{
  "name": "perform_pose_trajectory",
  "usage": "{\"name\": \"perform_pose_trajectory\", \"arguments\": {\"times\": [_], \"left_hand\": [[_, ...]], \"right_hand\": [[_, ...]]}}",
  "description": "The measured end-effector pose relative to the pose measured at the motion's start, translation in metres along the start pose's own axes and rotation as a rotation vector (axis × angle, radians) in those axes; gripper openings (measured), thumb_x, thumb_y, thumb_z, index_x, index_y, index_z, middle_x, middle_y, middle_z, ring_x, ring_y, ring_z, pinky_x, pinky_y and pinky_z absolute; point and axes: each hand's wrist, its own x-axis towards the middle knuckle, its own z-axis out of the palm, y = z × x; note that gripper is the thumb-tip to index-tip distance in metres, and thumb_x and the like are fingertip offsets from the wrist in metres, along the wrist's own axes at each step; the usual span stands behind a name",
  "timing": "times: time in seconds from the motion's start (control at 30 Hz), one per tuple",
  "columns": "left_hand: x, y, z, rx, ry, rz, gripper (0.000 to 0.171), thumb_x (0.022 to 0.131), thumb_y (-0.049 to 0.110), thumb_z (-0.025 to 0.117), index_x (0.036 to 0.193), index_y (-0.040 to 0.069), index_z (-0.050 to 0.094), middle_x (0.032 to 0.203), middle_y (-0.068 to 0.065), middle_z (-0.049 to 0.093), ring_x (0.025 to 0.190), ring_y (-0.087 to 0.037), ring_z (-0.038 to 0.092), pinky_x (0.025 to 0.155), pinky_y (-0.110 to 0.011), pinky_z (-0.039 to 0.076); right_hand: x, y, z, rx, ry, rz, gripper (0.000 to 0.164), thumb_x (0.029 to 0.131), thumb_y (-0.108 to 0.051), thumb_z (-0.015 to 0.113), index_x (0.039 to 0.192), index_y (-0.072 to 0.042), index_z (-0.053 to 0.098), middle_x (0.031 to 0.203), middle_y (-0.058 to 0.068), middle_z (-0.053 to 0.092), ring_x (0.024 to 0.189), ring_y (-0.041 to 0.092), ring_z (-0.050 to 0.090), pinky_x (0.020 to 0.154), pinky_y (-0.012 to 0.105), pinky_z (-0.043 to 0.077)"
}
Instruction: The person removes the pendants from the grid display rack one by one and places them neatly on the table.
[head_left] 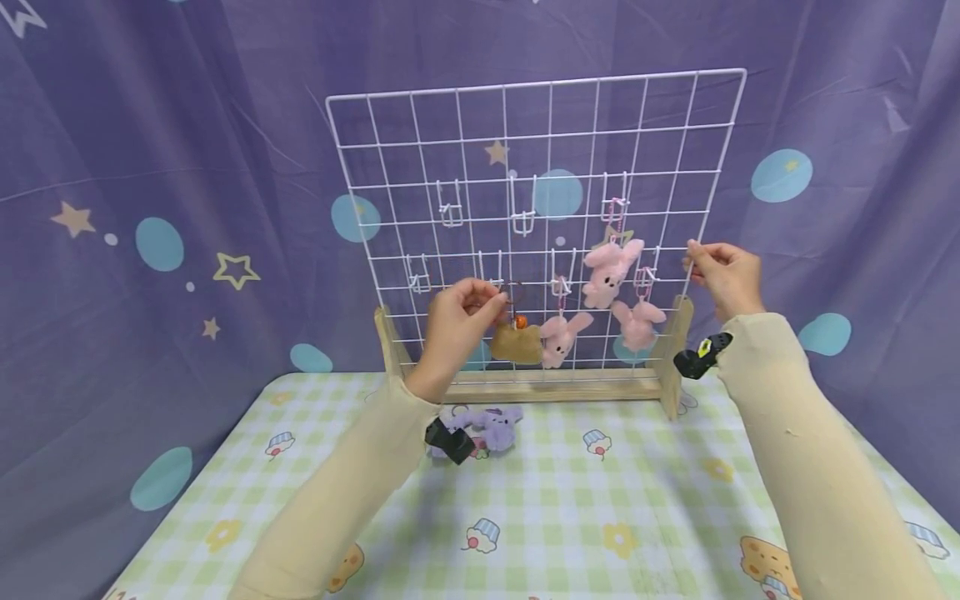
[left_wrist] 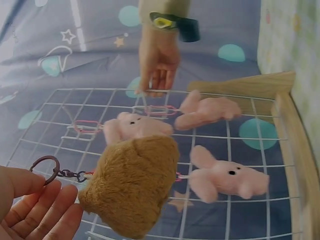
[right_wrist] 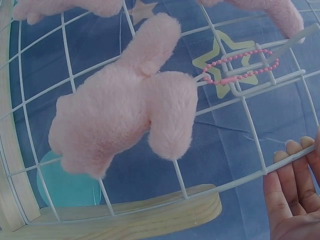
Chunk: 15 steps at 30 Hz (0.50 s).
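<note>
In the head view, my left hand [head_left: 459,329] is raised before the wire grid and pinches the dark metal key ring [left_wrist: 44,171] of a fuzzy brown plush keychain [left_wrist: 132,185]. The brown plush [head_left: 516,346] dangles below the fingers, beside an orange bead [head_left: 521,321]. My right hand [head_left: 726,279] holds the right edge of the white wire grid [head_left: 551,84]; its curled fingers [right_wrist: 285,187] show at the edge wire in the right wrist view. Pink plush bunnies hang from hooks nearby: an upper one [head_left: 611,275], a lower middle one [head_left: 564,338] and a right one [head_left: 637,325].
White hooks on the grid hold nothing at upper left [head_left: 451,215], upper middle [head_left: 522,222] and lower left [head_left: 418,283]. The grid stands in a wooden base [head_left: 555,392]. Purple plush keychains [head_left: 498,429] lie on the checked tablecloth [head_left: 555,500], partly behind my left wrist.
</note>
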Motion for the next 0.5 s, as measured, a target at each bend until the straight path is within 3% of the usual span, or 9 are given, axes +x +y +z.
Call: {"name": "perform_pose_trajectory", "arguments": {"times": [0.13, 0.27, 0.3, 0.4, 0.5], "left_hand": [[-0.007, -0.008, 0.000, -0.014, -0.026, -0.002, 0.008, 0.088, 0.004, 0.064, 0.088, -0.004, 0.061, 0.081, -0.017, 0.066, 0.062, -0.010, 0.063, 0.061, -0.024, 0.055], [-0.013, -0.015, 0.002, -0.016, -0.045, -0.005, 0.008, 0.088, 0.003, 0.064, 0.087, -0.004, 0.061, 0.080, -0.017, 0.066, 0.060, -0.010, 0.062, 0.058, -0.023, 0.053], [-0.014, -0.017, 0.002, -0.013, -0.047, -0.010, 0.008, 0.088, 0.003, 0.064, 0.087, -0.003, 0.061, 0.080, -0.016, 0.066, 0.060, -0.009, 0.062, 0.059, -0.023, 0.053], [-0.019, -0.021, 0.003, -0.006, -0.051, -0.020, 0.008, 0.087, 0.004, 0.065, 0.087, -0.003, 0.061, 0.078, -0.015, 0.066, 0.060, -0.010, 0.063, 0.060, -0.024, 0.054], [-0.024, -0.025, 0.004, 0.008, -0.057, -0.024, 0.008, 0.087, 0.004, 0.066, 0.086, -0.003, 0.062, 0.077, -0.015, 0.066, 0.060, -0.013, 0.064, 0.060, -0.025, 0.055]], "right_hand": [[-0.054, -0.051, 0.022, 0.010, -0.016, -0.001, 0.024, 0.081, -0.025, 0.075, 0.090, -0.003, 0.072, 0.081, 0.006, 0.072, 0.070, 0.015, 0.068, 0.066, 0.023, 0.056], [-0.108, -0.099, 0.046, -0.075, 0.010, -0.021, 0.030, 0.082, -0.027, 0.073, 0.092, 0.001, 0.068, 0.074, 0.000, 0.070, 0.067, 0.010, 0.065, 0.065, 0.021, 0.055], [-0.113, -0.103, 0.049, -0.082, 0.019, -0.024, 0.032, 0.082, -0.027, 0.073, 0.093, 0.002, 0.067, 0.074, 0.000, 0.070, 0.067, 0.010, 0.065, 0.065, 0.020, 0.054], [-0.100, -0.092, 0.044, -0.059, 0.005, -0.013, 0.030, 0.082, -0.028, 0.074, 0.093, 0.000, 0.069, 0.075, -0.001, 0.070, 0.068, 0.011, 0.064, 0.066, 0.021, 0.055], [-0.054, -0.050, 0.023, 0.021, -0.014, -0.008, 0.026, 0.078, -0.027, 0.078, 0.092, -0.005, 0.072, 0.081, 0.004, 0.071, 0.069, 0.015, 0.067, 0.064, 0.023, 0.055]]}}
